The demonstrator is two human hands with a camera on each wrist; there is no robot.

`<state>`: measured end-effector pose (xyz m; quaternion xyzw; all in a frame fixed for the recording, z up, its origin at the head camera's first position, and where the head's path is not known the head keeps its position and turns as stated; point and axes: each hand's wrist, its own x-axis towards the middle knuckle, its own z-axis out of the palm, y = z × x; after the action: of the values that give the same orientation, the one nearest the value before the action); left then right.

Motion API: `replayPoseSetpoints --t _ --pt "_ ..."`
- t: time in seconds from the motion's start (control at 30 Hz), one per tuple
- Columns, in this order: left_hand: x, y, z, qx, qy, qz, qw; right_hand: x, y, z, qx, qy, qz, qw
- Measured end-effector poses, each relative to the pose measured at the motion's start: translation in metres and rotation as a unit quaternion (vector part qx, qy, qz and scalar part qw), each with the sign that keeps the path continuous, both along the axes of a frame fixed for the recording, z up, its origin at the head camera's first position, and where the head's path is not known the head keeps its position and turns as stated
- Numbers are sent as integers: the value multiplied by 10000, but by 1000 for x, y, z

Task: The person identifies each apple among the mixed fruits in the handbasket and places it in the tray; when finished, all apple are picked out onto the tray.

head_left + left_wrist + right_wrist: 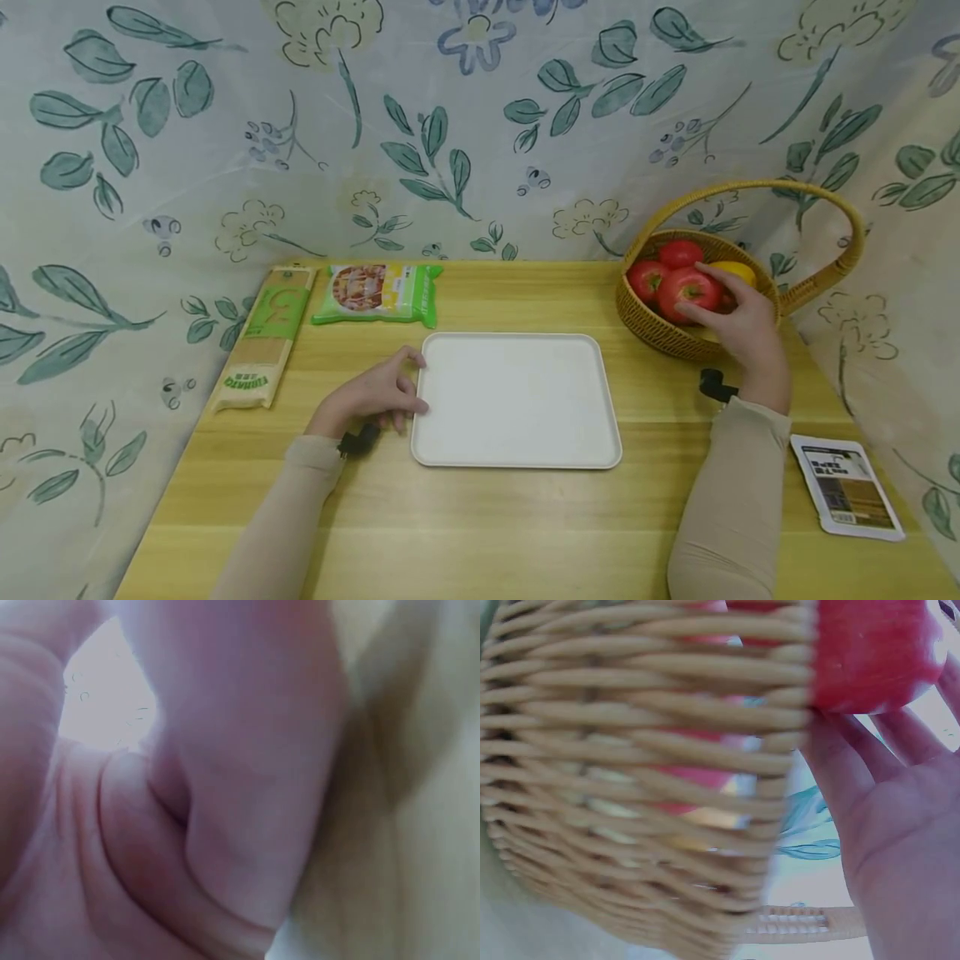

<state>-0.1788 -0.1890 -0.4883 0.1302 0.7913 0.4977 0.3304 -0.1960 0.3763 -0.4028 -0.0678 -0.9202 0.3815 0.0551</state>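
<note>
A white rectangular tray [517,400] lies in the middle of the wooden table. At its left rim my left hand [375,392] holds the edge with thumb and curled fingers; in the left wrist view these fingers fill most of the picture. On the right, my right hand [750,325] grips a red apple [688,293] between thumb and fingers, at the top of a wicker basket [651,332]. The right wrist view shows the apple [877,656] beside the woven wall, against the fingers. Two more red fruits [647,279] and a yellow fruit [735,272] sit inside the basket.
The basket's tall arched handle [757,185] rises above the fruit. A noodle packet [262,342] lies at the far left, with a green food bag [378,293] beside it. Near the right table edge is a white-bordered packet [847,487]. Patterned cloth hangs behind the table.
</note>
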Motion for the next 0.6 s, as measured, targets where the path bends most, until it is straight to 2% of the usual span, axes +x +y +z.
replayPoseSetpoints --t 0.2,0.3,0.47,0.6 --pt "1 0 2 -1 -33 22 10000 6 -10 15 -137 197 -5 9997" --pt "1 0 2 -37 -32 28 10000 8 -21 24 -289 377 149 9988" --pt "1 0 3 -89 12 7 10000 4 -46 30 -652 563 635 9943" --pt "0 1 3 -109 7 12 9999 -3 -68 30 -715 560 1012 9907"
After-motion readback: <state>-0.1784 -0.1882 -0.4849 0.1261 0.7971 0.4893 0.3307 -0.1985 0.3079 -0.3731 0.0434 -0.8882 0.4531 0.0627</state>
